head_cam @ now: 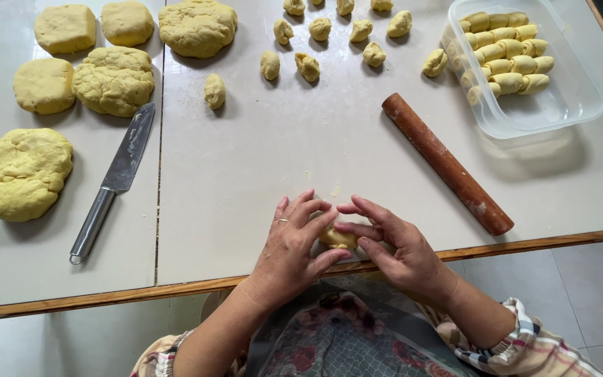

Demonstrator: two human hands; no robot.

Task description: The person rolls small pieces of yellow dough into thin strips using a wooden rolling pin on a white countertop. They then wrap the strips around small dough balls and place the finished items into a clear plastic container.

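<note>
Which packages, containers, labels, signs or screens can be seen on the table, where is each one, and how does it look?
Clear plastic container: far right of the table, rectangular with rounded corners, transparent, without a lid, holding rows of small pale yellow dough rolls in its left half.
No labels, signs or screens are in view.

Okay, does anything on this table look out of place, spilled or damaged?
Nothing stands out. A few dough crumbs lie on the table just beyond the hands, and the rolling pin shows a pale smear near its lower end. Both hands, left hand and right hand, cup one small dough piece.
</note>
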